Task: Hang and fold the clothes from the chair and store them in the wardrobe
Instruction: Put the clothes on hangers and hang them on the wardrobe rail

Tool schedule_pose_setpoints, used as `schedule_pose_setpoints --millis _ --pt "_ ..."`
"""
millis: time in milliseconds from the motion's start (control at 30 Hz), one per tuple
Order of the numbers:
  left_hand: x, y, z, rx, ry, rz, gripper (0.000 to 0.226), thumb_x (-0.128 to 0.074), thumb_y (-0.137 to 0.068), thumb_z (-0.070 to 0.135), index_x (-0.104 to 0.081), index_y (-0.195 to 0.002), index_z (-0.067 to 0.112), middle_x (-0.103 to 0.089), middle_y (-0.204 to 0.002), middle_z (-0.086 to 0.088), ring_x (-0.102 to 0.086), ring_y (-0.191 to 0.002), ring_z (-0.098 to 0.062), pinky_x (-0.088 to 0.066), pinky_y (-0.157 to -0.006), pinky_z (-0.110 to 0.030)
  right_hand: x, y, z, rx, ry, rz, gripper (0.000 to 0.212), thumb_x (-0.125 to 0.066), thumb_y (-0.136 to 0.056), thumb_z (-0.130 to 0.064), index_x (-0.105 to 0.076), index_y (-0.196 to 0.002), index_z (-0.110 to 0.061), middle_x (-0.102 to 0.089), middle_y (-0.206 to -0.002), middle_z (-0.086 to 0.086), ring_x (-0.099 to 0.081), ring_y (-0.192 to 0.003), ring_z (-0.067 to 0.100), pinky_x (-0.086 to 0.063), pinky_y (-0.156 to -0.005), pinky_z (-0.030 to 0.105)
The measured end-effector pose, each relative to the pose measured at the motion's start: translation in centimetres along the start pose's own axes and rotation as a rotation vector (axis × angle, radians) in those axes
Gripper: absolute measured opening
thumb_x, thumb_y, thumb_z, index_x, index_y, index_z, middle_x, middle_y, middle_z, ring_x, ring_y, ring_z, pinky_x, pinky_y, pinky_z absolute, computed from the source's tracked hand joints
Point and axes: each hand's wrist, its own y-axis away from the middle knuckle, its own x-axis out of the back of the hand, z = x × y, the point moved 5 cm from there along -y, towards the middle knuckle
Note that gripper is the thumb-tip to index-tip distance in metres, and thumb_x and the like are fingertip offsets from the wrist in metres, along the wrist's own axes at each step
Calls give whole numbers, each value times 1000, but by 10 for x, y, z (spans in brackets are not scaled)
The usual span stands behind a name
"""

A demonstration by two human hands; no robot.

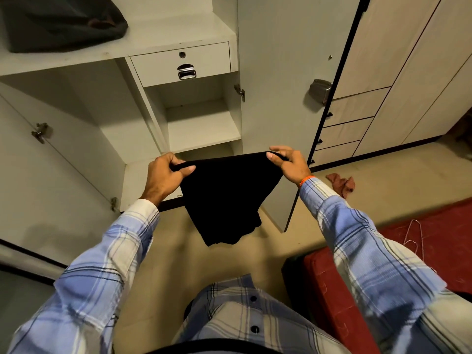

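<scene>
Left hand (163,175) and right hand (288,163) each pinch black garment (224,195) top corners.

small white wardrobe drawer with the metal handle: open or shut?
Shut. The small white drawer has its front flush with the white wardrobe frame, no gap showing.

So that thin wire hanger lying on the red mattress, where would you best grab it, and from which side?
Take the wire hanger by its long straight leg, coming down from above. It lies flat on the red mattress, so only a pinch from the top gets fingers round the thin wire. Both hands are busy now: left hand and right hand hold the black garment stretched by its top edge.
</scene>
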Motion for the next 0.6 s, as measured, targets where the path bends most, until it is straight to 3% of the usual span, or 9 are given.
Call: schedule_pose_setpoints --millis 100,200,333,433,533,600 --pt "-2 -2 -7 87 189 -30 26 -79 -80 23 -57 -68 19 -64 -75 -6 -59 -74 -21 -48 -72 -34 0 7 4 -57 -294 6 20 -66 -92 -20 -71 -87 -1 -67 -77 7 -59 -68 13 -46 -65 23" --pt "-8 -1 -11 136 354 -45 17 -74 -85 20 -61 -75 18 -65 -76 -9 -60 -72 -23 -51 -74 -38 -1 11 5 -51 -365 3 32 -63 -94 -23 -69 -94 8 -66 -82 17 -61 -70 21 -48 -65 25" --pt "-14 0 -10 154 411 -49 13 -69 -90 21 -63 -79 17 -63 -75 -6 -57 -70 -20 -45 -69 -31 -4 15 3 -63 -399 -10 24 -59 -97 -19 -70 -95 3 -71 -80 6 -67 -69 14 -54 -69 23" --pt "-16 -1 -10 162 406 -71 14 -65 -93 23 -62 -80 17 -63 -77 -4 -57 -70 -19 -46 -68 -30 -11 17 2 -81 -361 -27 22 -55 -99 -18 -67 -90 -1 -66 -73 3 -62 -65 11 -50 -66 23" --pt "-19 -1 -9 166 399 -63 16 -64 -94 23 -59 -80 18 -62 -76 -3 -57 -71 -18 -46 -68 -30 -24 22 -1 -71 -291 -112 42 -58 -95 -36 -62 -79 2 -55 -66 2 -52 -63 12 -41 -65 27" --pt "-21 0 -9 166 406 -51 16 -63 -94 23 -58 -80 18 -61 -76 -2 -56 -70 -17 -45 -66 -29 -26 25 -3 -66 -244 -182 54 -67 -82 -44 -64 -95 8 -60 -81 7 -57 -77 19 -46 -75 31"
